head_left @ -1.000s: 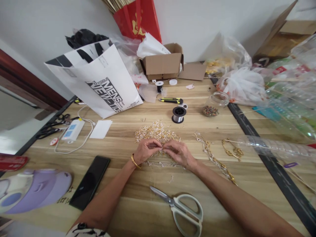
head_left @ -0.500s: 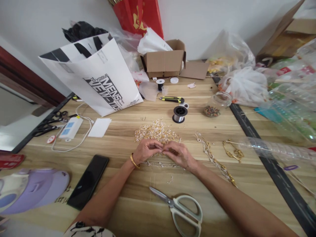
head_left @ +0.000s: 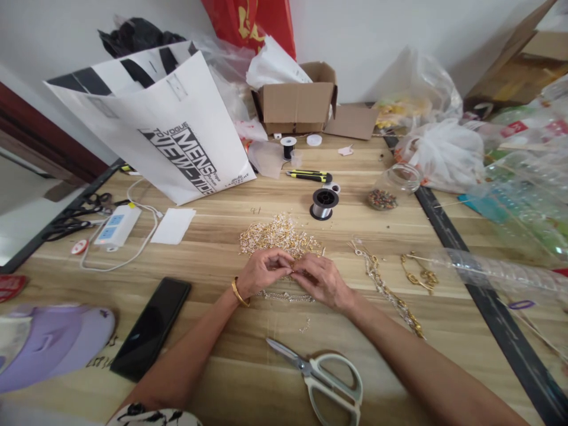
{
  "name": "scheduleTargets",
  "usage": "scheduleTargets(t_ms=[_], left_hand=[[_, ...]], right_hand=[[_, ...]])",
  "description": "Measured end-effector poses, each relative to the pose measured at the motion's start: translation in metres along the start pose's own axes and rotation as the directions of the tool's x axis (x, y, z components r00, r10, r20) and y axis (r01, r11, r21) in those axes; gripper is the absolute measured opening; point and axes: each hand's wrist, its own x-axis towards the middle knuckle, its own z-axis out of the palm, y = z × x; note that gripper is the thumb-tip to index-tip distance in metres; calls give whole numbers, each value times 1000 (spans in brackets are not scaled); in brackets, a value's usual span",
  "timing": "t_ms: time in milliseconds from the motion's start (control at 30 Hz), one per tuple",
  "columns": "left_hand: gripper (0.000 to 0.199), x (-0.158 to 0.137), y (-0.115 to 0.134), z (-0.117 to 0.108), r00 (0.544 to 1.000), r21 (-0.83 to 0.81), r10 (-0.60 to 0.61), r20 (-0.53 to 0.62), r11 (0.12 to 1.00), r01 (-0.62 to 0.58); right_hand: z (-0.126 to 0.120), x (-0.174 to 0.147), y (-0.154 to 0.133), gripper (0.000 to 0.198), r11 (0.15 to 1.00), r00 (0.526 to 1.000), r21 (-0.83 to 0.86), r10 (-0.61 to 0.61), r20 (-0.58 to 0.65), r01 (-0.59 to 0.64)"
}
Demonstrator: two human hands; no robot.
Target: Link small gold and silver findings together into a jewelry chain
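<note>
Fingertip to fingertip, my left hand (head_left: pixel 265 271) and my right hand (head_left: pixel 323 279) are pinched together at the near edge of a pile of small gold and silver pieces (head_left: pixel 279 234). Whatever lies between the fingers is too small to name. Just below the hands a silver chain (head_left: pixel 286 296) stretches across the wood, partly hidden by my right hand. A few tiny silver bits (head_left: pixel 305 325) lie nearer to me. Scissors (head_left: pixel 317 373) with pale handles rest in front, blades pointing up and left. To the right are gold and silver chains (head_left: pixel 384 285) and a gold chain (head_left: pixel 419 272).
Behind the pile stand a wire spool (head_left: pixel 323 204), a yellow-black cutter (head_left: pixel 309 176) and a glass jar of beads (head_left: pixel 384 198). At left are a phone (head_left: pixel 151 328), a power strip (head_left: pixel 118 226), a purple cap (head_left: pixel 66 343) and a white paper bag (head_left: pixel 155 130). Plastic bags (head_left: pixel 439 151) crowd the right.
The view has shifted slightly, so things at the left sit further left. Both hands stay pinched together at the same place by the pile.
</note>
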Motion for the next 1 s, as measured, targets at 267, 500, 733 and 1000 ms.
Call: scheduleTargets(t_ms=[267,500,733,1000], left_hand=[[14,1,0,2,999,-17,4,-45,1000,-4],[15,1,-2,3,998,-49,-23,-55,999,21],[11,1,-3,4,997,34,22,-78,999,-20],[11,1,-1,2,992,37,50,-118,998,-46]], right_hand=[[-5,3,-4,6,1000,1000,-4,-1,26,1],[-5,2,-4,10,1000,1000,-27,3,31,-2],[-5,3,-8,9,997,1000,-78,30,0,-30],[-18,6,1,10,850,808,383,491,-325,-362]])
